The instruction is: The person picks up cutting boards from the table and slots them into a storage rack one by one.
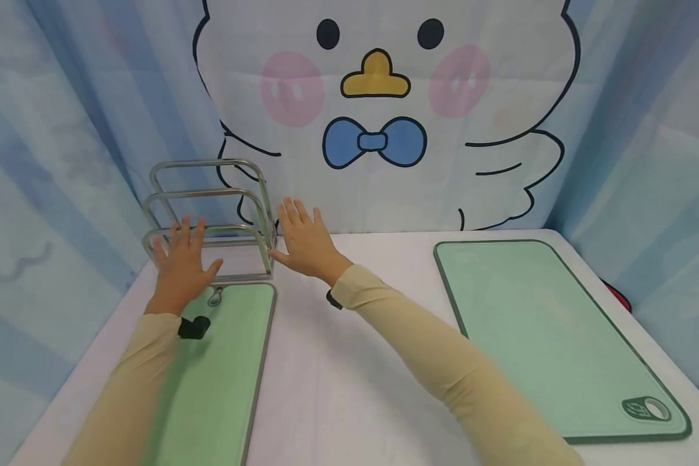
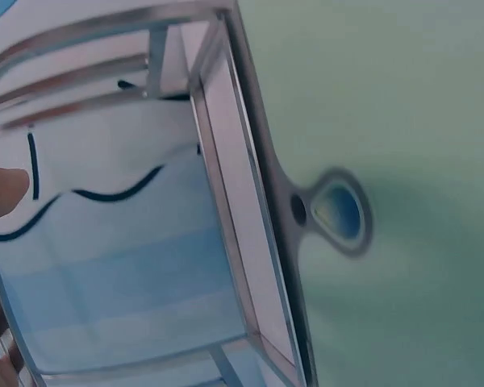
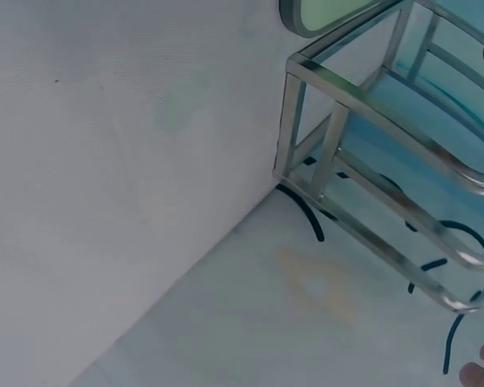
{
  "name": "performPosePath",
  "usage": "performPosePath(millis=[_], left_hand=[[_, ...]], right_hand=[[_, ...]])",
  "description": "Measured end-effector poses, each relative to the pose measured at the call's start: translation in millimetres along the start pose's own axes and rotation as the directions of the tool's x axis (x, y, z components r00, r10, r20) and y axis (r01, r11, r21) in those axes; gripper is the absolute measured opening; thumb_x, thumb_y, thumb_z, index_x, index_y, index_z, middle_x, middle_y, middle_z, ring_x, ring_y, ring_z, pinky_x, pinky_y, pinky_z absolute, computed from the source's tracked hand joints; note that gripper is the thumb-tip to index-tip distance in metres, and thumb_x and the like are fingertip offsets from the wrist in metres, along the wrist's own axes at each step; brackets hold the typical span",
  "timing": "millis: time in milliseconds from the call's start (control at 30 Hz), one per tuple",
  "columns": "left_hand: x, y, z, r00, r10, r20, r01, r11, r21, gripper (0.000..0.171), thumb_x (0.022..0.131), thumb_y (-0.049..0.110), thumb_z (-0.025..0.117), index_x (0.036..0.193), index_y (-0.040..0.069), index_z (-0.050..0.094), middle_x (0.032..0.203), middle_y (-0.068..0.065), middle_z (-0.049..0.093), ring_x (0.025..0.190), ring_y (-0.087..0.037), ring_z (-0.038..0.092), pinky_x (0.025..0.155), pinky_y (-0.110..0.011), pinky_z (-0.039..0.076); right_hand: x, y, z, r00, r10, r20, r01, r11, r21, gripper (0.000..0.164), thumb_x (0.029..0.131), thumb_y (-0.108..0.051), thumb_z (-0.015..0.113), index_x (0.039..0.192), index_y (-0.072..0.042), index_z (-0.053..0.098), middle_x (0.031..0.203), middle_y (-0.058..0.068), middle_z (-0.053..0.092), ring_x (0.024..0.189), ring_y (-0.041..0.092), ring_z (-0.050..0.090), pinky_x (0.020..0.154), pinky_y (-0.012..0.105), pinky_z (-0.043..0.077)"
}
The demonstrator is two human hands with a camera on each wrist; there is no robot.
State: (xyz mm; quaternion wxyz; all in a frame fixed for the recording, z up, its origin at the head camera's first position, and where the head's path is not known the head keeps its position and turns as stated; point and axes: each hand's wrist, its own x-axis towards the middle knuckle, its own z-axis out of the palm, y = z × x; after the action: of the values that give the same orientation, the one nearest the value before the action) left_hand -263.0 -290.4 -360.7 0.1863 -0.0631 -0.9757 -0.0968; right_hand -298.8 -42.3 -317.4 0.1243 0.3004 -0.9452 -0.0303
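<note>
Metal rack (image 1: 206,192) near left hand (image 1: 183,268) and right hand (image 1: 309,243)
Each grip is spread, clamped on nothing; adjusting should need gentle, even pressure.

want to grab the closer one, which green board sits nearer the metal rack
The left-hand, grey-rimmed board, its far end right by the metal rack; the right-hand board has a dark green rim and lies well apart.

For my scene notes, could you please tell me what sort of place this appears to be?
Probably a small staged tabletop set: a cartoon-printed curtain hangs behind a white table, which holds a metal rack.
</note>
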Motion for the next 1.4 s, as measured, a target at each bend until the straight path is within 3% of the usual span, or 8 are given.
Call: performPosePath(millis=[367, 567, 767, 1133, 1200, 1267, 1333, 1400], left_hand=[[1.8, -31.6, -4.8, 0.999, -0.037, -0.031, 0.036, 0.999, -0.016, 0.081, 0.092, 0.022, 0.056, 0.151, 0.003, 0.003, 0.152, -0.034, 0.001, 0.14, -0.053, 0.001, 0.107, -0.073, -0.001], [5.6, -43.4, -2.8, 0.993, -0.042, -0.109, 0.032, 0.995, -0.094, 0.074, 0.094, 0.014, 0.053, 0.149, -0.003, 0.007, 0.151, -0.037, 0.003, 0.138, -0.054, 0.007, 0.108, -0.07, 0.01], [6.9, -48.1, 1.8, 0.981, -0.094, -0.168, 0.05, 0.967, -0.249, 0.068, 0.096, 0.008, 0.044, 0.149, -0.006, 0.003, 0.153, -0.033, 0.0, 0.141, -0.049, 0.005, 0.112, -0.063, 0.013], [10.9, -60.7, 2.2, 0.956, -0.246, -0.16, 0.168, 0.907, -0.387, 0.06, 0.097, -0.003, 0.029, 0.149, -0.002, -0.001, 0.155, -0.027, 0.004, 0.142, -0.043, 0.009, 0.113, -0.058, 0.016], [13.0, -63.5, 1.7, 0.953, -0.264, -0.15, 0.186, 0.898, -0.399, 0.059, 0.097, -0.004, 0.025, 0.149, -0.002, -0.001, 0.152, -0.032, 0.013, 0.129, -0.047, 0.037, 0.106, -0.057, 0.03], [15.1, -66.0, 0.5, 0.95, -0.284, -0.133, 0.211, 0.892, -0.399, 0.058, 0.096, -0.005, 0.025, 0.149, -0.003, 0.001, 0.141, -0.04, 0.029, 0.09, -0.044, 0.058, 0.085, -0.053, 0.043], [16.6, -67.4, -1.7, 0.948, -0.299, -0.107, 0.236, 0.888, -0.394, 0.057, 0.096, -0.006, 0.023, 0.148, -0.005, 0.002, 0.131, -0.044, 0.036, 0.062, -0.039, 0.051, 0.064, -0.047, 0.039], [18.4, -69.0, -4.6, 0.952, -0.301, -0.056, 0.255, 0.881, -0.398, 0.056, 0.096, -0.006, 0.02, 0.148, -0.006, 0.001, 0.13, -0.045, 0.037, 0.066, -0.04, 0.053, 0.06, -0.044, 0.033]], right_hand=[[21.8, -20.3, 7.3, 1.0, -0.01, -0.013, 0.009, 1.0, -0.019, 0.087, 0.093, -0.06, 0.041, 0.151, -0.004, 0.01, 0.158, 0.013, 0.013, 0.146, 0.027, 0.017, 0.115, 0.051, 0.025], [34.2, -25.4, 15.7, 1.0, 0.011, -0.009, -0.011, 1.0, 0.013, 0.088, 0.093, -0.059, 0.042, 0.151, -0.003, 0.007, 0.158, 0.013, 0.015, 0.145, 0.026, 0.019, 0.115, 0.05, 0.027], [43.2, -26.0, 23.4, 0.999, 0.04, -0.007, -0.04, 0.998, 0.043, 0.091, 0.092, -0.059, 0.045, 0.15, 0.0, 0.007, 0.157, 0.014, 0.018, 0.144, 0.026, 0.024, 0.114, 0.049, 0.029], [55.3, -31.9, 33.4, 0.996, 0.079, 0.04, -0.084, 0.986, 0.146, 0.091, 0.092, -0.052, 0.051, 0.15, 0.001, 0.004, 0.157, 0.012, 0.019, 0.143, 0.024, 0.027, 0.114, 0.048, 0.03], [55.9, -32.2, 34.2, 0.996, 0.085, 0.041, -0.091, 0.98, 0.177, 0.09, 0.093, -0.049, 0.051, 0.15, 0.001, 0.003, 0.157, 0.011, 0.018, 0.142, 0.024, 0.029, 0.114, 0.047, 0.031], [56.3, -32.1, 35.7, 0.996, 0.088, 0.035, -0.093, 0.969, 0.227, 0.089, 0.093, -0.046, 0.052, 0.15, 0.002, 0.002, 0.156, 0.012, 0.022, 0.14, 0.023, 0.033, 0.112, 0.044, 0.033], [57.2, -31.7, 37.8, 0.996, 0.09, 0.023, -0.092, 0.957, 0.275, 0.087, 0.094, -0.042, 0.054, 0.15, 0.002, 0.003, 0.154, 0.013, 0.029, 0.136, 0.022, 0.04, 0.109, 0.04, 0.039], [58.2, -30.9, 39.5, 0.995, 0.096, 0.016, -0.095, 0.936, 0.339, 0.086, 0.094, -0.038, 0.055, 0.149, 0.002, 0.004, 0.15, 0.014, 0.036, 0.128, 0.021, 0.049, 0.103, 0.035, 0.045]])
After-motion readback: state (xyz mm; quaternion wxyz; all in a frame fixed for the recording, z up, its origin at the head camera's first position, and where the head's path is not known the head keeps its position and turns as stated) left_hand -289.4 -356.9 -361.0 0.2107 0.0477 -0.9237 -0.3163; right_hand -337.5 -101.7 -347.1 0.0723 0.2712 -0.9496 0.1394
